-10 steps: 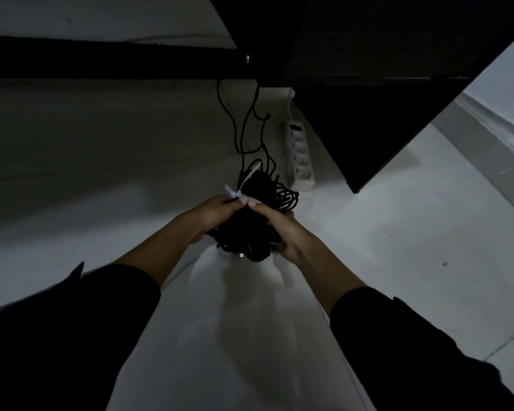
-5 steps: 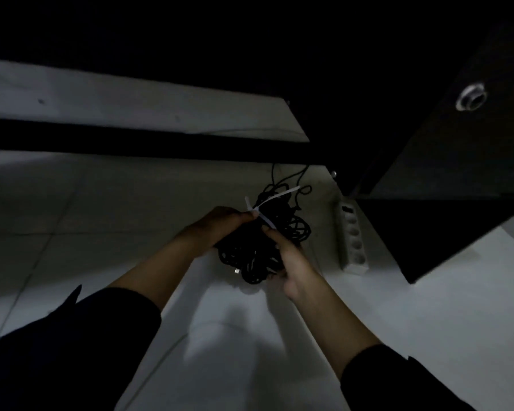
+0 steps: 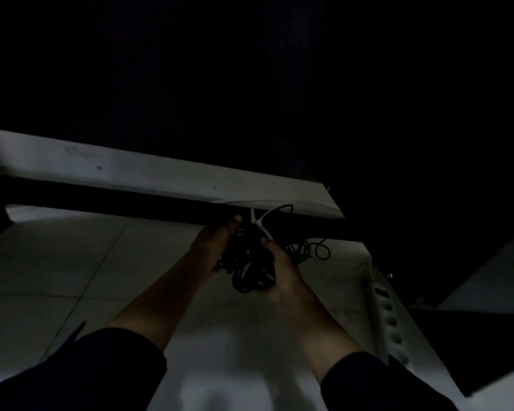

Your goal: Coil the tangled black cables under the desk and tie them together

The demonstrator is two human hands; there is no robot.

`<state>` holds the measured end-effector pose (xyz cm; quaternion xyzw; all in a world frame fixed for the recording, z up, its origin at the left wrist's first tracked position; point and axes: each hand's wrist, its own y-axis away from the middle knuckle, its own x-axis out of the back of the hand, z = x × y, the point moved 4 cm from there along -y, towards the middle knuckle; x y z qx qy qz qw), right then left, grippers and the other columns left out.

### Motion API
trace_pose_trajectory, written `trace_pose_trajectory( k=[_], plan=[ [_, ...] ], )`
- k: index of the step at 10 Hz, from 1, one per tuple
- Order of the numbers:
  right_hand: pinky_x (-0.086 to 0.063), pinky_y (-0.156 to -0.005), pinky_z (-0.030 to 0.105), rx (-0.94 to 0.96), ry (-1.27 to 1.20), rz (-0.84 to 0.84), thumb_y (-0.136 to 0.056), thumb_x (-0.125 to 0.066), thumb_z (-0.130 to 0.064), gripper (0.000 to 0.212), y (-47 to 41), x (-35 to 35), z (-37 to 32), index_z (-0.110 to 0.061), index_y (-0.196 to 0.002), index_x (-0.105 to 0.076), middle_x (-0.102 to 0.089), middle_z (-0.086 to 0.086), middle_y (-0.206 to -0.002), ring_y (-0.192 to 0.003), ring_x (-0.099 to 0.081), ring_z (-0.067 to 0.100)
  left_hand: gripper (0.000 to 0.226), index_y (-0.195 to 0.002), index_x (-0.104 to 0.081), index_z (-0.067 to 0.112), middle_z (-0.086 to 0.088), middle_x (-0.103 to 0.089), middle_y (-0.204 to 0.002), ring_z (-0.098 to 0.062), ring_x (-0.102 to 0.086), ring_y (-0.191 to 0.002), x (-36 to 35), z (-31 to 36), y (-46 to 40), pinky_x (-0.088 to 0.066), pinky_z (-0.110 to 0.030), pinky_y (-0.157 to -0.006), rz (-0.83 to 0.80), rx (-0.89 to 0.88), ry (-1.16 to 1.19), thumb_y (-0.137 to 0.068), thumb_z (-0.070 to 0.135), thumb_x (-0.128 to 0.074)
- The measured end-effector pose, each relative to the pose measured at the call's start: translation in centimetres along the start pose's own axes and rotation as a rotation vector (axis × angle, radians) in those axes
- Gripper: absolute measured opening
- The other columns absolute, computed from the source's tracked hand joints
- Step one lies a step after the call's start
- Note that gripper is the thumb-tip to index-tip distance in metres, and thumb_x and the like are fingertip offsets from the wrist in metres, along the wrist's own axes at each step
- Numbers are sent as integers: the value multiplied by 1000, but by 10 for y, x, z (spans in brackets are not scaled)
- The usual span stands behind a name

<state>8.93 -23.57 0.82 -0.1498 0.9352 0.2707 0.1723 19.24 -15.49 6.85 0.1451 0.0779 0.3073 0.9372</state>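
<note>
Black cables (image 3: 251, 262), bunched, gripped between 2 hands above the floor (image 3: 72, 262). Left hand (image 3: 212, 247) fingers curled round the bunch; right hand (image 3: 279, 266) fingers closed on it, just below a white tie (image 3: 260, 225).

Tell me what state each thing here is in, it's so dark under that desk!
Black cable bundle: coiled into a bunch, held off the floor between both hands, a few loops sticking out to the right.
White cable tie: wrapped on top of the bundle, tail ends sticking up.
Left hand: gripping the bundle's left side.
Right hand: gripping the bundle's right side.
Power strip: lying on the floor; sockets visible, plugs unclear.
</note>
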Motion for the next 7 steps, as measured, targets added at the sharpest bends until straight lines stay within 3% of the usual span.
trace_pose_trajectory(
  k=[1,2,3,4,5,6,7],
  plan=[
    [-55,-70,33,45,-101,-60,-91,-63,-26,34,-24,-35,-22,-10,-121,-62,-66,15,-113,-96,-65,30,46,-119,-55,25,-5,-58,-121,-25,-54,-104,5,8,-14,-42,-37,-91,-8,9,67,-90,60,-48],
    [-54,-61,27,41,-132,-119,-97,-52,-32,39,-35,-61,-38,-9,-127,-58,-65,13,-106,-86,-63,26,44,-123,-55,24,-4,-57,-129,-23,-54,-111,3,19,-23,-41,-34,-93,-32,-37,127,-94,55,-43],
    [-53,-70,33,91,-200,-151,-99,-46,-33,41,-44,-82,-57,-7,-130,-55,-63,14,-118,-93,-62,27,54,-139,-45,17,-5,-49,-141,-26,-46,-127,2,34,-32,-40,-35,-97,-20,-45,120,-95,50,-47],
    [-50,-87,37,142,-240,-142,-103,-38,-22,40,-49,-86,-70,-3,-136,-48,-57,15,-126,-104,-59,30,54,-142,-42,14,-6,-44,-146,-26,-43,-131,2,39,-36,-40,-36,-97,-46,-63,74,-96,41,-50],
    [-34,-109,38,270,-221,-175,-106,-29,-15,44,-61,-91,-92,-9,-150,-27,-42,15,-142,-132,-41,29,47,-141,-44,11,-9,-44,-146,-26,-41,-133,5,36,-38,-40,-37,-101,-61,-58,65,-97,26,-51],
    [-34,-110,39,298,-129,-150,-103,-31,-1,48,-63,-91,-93,-11,-149,-26,-44,13,-137,-130,-43,28,46,-141,-44,11,-9,-45,-144,-27,-42,-132,6,32,-37,-41,-39,-100,-42,-52,55,-97,23,-52],
    [-35,-108,42,287,-100,-151,-101,-30,4,50,-61,-83,-83,-14,-148,-26,-41,16,-145,-134,-41,31,42,-139,-46,7,-12,-52,-130,-27,-50,-117,1,33,-35,-46,-34,-87,21,-106,17,-98,16,-51]
  ],
)
